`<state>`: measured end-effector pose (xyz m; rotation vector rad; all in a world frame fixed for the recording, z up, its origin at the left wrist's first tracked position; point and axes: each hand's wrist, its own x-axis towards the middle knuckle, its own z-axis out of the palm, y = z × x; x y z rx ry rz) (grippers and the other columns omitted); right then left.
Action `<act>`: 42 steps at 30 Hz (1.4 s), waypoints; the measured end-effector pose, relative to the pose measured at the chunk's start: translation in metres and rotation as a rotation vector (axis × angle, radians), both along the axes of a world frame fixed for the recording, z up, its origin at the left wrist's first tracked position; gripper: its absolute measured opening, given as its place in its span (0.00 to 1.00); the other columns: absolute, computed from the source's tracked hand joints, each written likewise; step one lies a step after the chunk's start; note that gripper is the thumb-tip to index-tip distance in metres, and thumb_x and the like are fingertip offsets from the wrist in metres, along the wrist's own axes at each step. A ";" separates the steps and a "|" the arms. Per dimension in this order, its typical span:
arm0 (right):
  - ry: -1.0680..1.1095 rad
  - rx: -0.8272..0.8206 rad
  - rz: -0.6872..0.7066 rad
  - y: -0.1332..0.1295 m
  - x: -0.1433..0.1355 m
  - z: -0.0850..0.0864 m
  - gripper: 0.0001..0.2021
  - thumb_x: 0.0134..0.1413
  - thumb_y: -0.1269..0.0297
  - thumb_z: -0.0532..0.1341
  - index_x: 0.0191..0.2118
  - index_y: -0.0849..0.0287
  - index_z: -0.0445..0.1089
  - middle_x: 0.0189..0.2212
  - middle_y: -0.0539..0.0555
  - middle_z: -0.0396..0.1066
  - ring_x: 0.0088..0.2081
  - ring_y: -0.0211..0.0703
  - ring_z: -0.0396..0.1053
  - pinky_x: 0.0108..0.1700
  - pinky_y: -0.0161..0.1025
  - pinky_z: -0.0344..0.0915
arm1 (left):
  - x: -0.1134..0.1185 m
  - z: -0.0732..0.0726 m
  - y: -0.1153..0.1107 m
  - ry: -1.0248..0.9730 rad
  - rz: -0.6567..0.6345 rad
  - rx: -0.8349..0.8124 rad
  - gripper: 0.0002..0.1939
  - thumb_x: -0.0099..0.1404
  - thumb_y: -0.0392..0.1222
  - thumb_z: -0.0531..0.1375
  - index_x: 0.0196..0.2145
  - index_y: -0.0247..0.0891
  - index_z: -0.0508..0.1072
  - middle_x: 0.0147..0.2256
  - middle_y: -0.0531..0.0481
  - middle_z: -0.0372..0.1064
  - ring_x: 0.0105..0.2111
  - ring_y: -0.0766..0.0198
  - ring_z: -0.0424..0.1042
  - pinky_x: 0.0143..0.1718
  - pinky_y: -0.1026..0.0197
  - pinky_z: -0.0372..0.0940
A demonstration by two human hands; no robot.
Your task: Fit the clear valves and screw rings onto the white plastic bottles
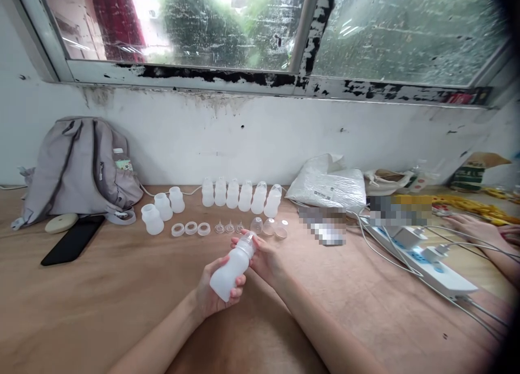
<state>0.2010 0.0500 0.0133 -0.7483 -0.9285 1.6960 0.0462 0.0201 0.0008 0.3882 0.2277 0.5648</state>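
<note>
My left hand point(215, 287) is wrapped round the body of a frosted white bottle point(229, 274), held tilted above the table. The fingers of my right hand point(262, 255) close on the clear top of the same bottle. Behind my hands lie several white rings point(190, 228), clear nipples point(230, 227) and clear domed caps point(268, 227). Three open bottle bodies point(153, 219) stand at the left. A row of several capped bottles point(246, 196) stands near the wall.
A grey backpack point(77, 168), a black phone point(73, 240) and a round beige disc point(61, 223) are at the left. At the right lie a plastic bag point(329, 182), a power strip point(447, 274) with cables, and another person's hand point(471, 226).
</note>
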 end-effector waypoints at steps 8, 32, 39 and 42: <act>0.087 0.082 -0.273 0.028 0.043 -0.002 0.10 0.46 0.57 0.59 0.34 0.57 0.65 0.38 0.53 0.69 0.37 0.44 0.68 0.40 0.42 0.63 | -0.007 -0.006 -0.005 0.016 -0.053 0.135 0.26 0.57 0.51 0.50 0.49 0.31 0.58 0.25 0.49 0.62 0.18 0.67 0.65 0.17 0.67 0.53; -1.497 0.128 -0.854 0.044 0.082 -0.026 0.19 0.38 0.59 0.53 0.39 0.61 0.55 0.38 0.60 0.62 0.43 0.54 0.60 0.42 0.43 0.55 | -0.005 0.002 0.002 0.218 0.344 0.056 0.20 0.58 0.48 0.53 0.45 0.34 0.63 0.28 0.49 0.64 0.22 0.68 0.65 0.22 0.65 0.60; -1.507 0.070 -0.828 0.044 0.083 -0.029 0.22 0.40 0.57 0.53 0.42 0.62 0.55 0.40 0.63 0.61 0.45 0.55 0.59 0.43 0.44 0.55 | -0.004 0.006 0.001 0.271 0.339 0.031 0.21 0.57 0.49 0.54 0.45 0.34 0.63 0.29 0.49 0.63 0.22 0.68 0.65 0.18 0.66 0.60; -1.526 0.085 -0.855 0.043 0.082 -0.028 0.23 0.40 0.57 0.54 0.44 0.63 0.55 0.41 0.63 0.61 0.45 0.55 0.58 0.43 0.46 0.55 | -0.004 0.008 0.001 0.302 0.362 0.030 0.19 0.57 0.48 0.54 0.44 0.35 0.63 0.30 0.49 0.64 0.23 0.67 0.66 0.18 0.65 0.62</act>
